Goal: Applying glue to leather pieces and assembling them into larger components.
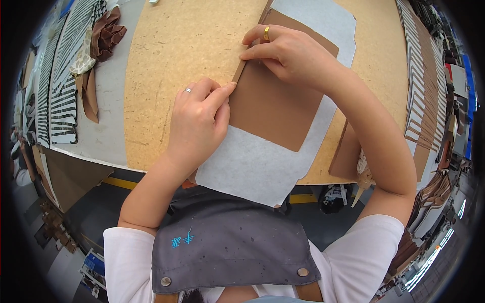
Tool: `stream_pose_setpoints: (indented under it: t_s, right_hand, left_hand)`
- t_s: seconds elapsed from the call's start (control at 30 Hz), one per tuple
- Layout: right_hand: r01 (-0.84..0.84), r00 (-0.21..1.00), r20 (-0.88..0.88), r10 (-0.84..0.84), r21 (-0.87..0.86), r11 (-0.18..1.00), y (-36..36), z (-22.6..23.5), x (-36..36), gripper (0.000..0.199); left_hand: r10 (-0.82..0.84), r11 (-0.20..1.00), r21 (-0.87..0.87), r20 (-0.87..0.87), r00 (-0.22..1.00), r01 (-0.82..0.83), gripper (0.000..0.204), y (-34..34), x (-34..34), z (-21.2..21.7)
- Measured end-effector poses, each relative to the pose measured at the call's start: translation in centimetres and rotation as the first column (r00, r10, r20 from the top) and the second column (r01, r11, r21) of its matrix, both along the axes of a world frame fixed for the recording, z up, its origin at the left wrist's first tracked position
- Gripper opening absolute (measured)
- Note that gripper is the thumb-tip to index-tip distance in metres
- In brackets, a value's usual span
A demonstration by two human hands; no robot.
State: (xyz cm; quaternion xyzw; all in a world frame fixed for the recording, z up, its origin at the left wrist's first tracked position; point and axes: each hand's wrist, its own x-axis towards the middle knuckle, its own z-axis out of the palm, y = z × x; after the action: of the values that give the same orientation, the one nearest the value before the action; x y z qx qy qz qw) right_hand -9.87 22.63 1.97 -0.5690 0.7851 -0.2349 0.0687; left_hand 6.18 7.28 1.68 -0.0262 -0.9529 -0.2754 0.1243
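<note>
A flat brown panel [278,111] lies slanted on a larger pale grey-white sheet [247,164], whose near end hangs a little over the table's front edge. Along the left side of the panel runs a narrow brown edge strip [241,72]. My left hand [198,118] is closed, with thumb and forefinger pinching at this strip about halfway along. Farther up the same edge, my right hand [293,53] pinches the strip between thumb and fingers, its wrist arching over the panel. The exact contact under the fingertips is partly hidden.
A tan board [177,55] covers the work table. Striped sheets and a crumpled brown cloth [107,34] lie at left. Beside my right forearm are a brown piece [345,154] and a nozzle-tipped bottle [362,184]. More striped strips [423,86] line the right.
</note>
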Motion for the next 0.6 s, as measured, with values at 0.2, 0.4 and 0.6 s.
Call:
stream_pose_setpoints:
  t_s: [0.2, 0.4, 0.6]
  right_hand:
    - [0.003, 1.000, 0.006, -0.003, -0.001, 1.000, 0.00, -0.01, 0.00, 0.018]
    - [-0.007, 1.000, -0.010, 0.007, 0.003, 1.000, -0.04, 0.19, 0.02, 0.019]
    - [0.030, 1.000, -0.003, -0.030, -0.041, 0.999, -0.40, 0.20, 0.18, 0.027]
  left_hand:
    - [0.014, 1.000, 0.019, 0.003, 1.000, -0.014, 0.021, 0.06, -0.10, 0.03]
    - [0.084, 0.974, 0.202, 0.109, 0.990, -0.105, 0.015, -0.15, -0.07, 0.43]
    - [0.108, 0.936, 0.319, 0.146, 0.983, -0.150, 0.014, -0.60, 0.19, 0.57]
